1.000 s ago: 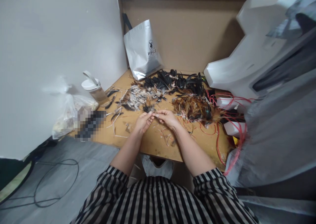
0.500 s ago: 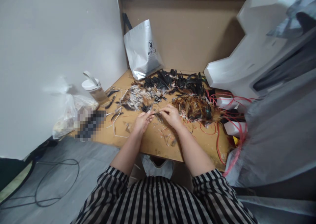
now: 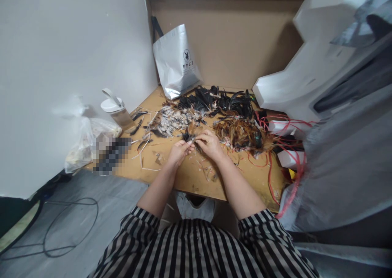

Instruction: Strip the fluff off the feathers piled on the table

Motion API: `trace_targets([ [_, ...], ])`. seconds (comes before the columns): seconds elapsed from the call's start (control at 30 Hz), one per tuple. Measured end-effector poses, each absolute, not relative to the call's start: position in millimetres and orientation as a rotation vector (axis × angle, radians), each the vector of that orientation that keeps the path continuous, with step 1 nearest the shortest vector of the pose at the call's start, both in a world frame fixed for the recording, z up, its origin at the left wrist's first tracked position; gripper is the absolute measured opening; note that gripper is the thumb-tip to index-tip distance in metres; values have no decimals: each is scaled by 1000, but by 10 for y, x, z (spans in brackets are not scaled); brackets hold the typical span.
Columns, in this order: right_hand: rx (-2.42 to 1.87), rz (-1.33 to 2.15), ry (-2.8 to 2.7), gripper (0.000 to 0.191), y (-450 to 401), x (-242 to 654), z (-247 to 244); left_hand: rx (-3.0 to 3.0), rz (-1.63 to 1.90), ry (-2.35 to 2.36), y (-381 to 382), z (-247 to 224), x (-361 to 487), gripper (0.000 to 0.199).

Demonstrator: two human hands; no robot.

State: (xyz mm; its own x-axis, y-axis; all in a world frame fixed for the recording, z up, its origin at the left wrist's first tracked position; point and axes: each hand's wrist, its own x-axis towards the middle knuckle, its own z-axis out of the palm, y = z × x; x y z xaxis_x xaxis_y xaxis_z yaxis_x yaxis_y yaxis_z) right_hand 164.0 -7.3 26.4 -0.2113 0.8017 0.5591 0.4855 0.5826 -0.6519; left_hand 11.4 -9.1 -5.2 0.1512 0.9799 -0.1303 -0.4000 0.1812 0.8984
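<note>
Above the near middle of the wooden table [image 3: 183,182], my left hand [image 3: 180,151] is closed on a small tuft of dark and brown feathers [image 3: 190,133]. My right hand [image 3: 210,144] meets it from the right, thumb and fingers pinched at the base of the same tuft. Exactly what the right fingertips grip is too small to make out. Just beyond my hands lies a pile of pale, mottled feathers [image 3: 174,118]. Brown feathers [image 3: 241,133] are heaped to the right, and black feathers [image 3: 202,99] lie behind.
A silver bag [image 3: 176,63] leans against the cardboard back panel [image 3: 239,37]. At left stand a lidded cup [image 3: 119,114] and a clear plastic bag [image 3: 82,143]. Red string [image 3: 270,180] hangs around the right edge, near a grey cloth [image 3: 346,167]. Feather scraps lie before my hands.
The feather tuft now stands up more visibly between my fingers. My left hand has shifted slightly right, and the two hands are closer together.
</note>
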Motion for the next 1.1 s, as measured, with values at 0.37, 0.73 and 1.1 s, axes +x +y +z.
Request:
trace_targets([
  [0.37, -1223, 731, -1482, 28, -123, 1508, 272, 715, 1425, 942, -26, -55, 104, 19],
  [0.73, -1033, 1325, -1029, 27, -90, 1373, 182, 889, 1295, 918, -72, -47, 155, 18],
  [1.1, -1028, 1244, -1121, 22, -65, 1424, 153, 892, 1149, 844, -137, -5, 142, 22],
])
